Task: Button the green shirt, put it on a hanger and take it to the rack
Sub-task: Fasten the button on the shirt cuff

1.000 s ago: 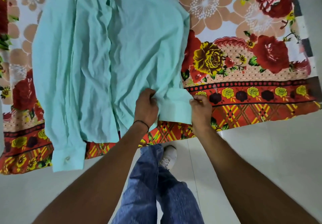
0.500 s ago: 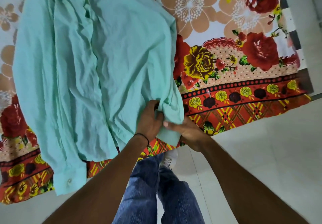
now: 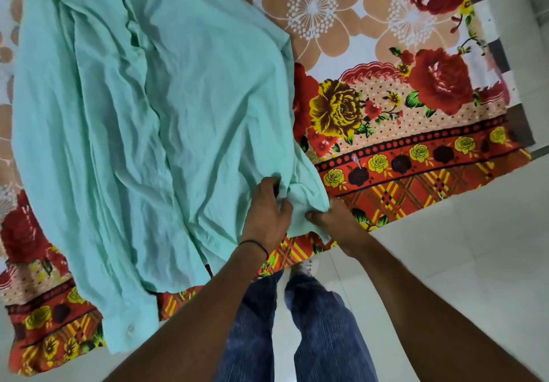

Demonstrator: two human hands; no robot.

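Flowered bedsheet over a pale tiled floor.
The bedsheet [image 3: 416, 90] shows red and yellow roses with an orange lattice border along its near edge; glossy white floor tiles [image 3: 460, 248] reflect soft light.

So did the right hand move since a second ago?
Yes. The right hand slid left along the floral sheet's red border, off the bare cloth and up against the left hand, pinching the green shirt's cuff.

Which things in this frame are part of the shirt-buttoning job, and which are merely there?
Part of the job:
green shirt
its cuff, held by the left hand and right hand

Merely there:
floral bedsheet
white tiled floor
No hanger or rack shows.
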